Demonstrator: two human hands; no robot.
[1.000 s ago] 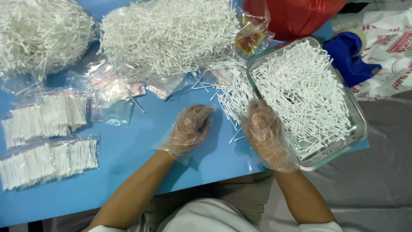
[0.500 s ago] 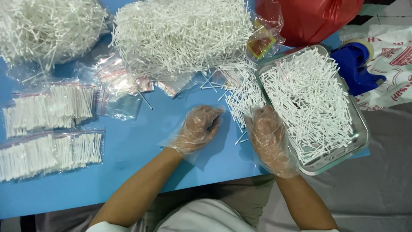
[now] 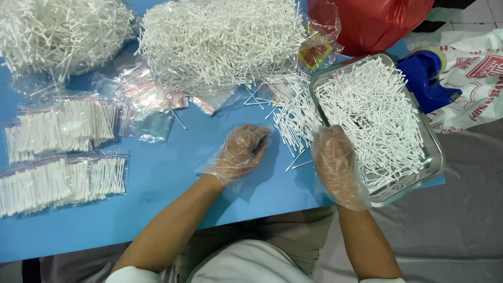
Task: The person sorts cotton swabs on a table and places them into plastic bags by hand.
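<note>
Both my hands wear thin clear plastic gloves. My left hand [image 3: 242, 151] rests on the blue table [image 3: 157, 209] with its fingers curled into a loose fist; nothing shows in it. My right hand [image 3: 334, 162] lies palm down at the left rim of a clear rectangular tray [image 3: 436, 157] full of white sticks [image 3: 374, 112]. Its fingertips touch a loose heap of white sticks [image 3: 293, 118] beside the tray. I cannot see whether it grips any.
Two big piles of white sticks in plastic [image 3: 220, 42] [image 3: 57, 31] lie at the back. Filled small bags [image 3: 63, 126] [image 3: 57, 181] sit at the left, empty bags [image 3: 149, 123] in the middle. A red bag [image 3: 377, 21] and a blue object [image 3: 427, 78] are at the right.
The view has shifted slightly down and left. Both hands stay in nearly the same spots, the right hand edging a little toward the tray's rim.
</note>
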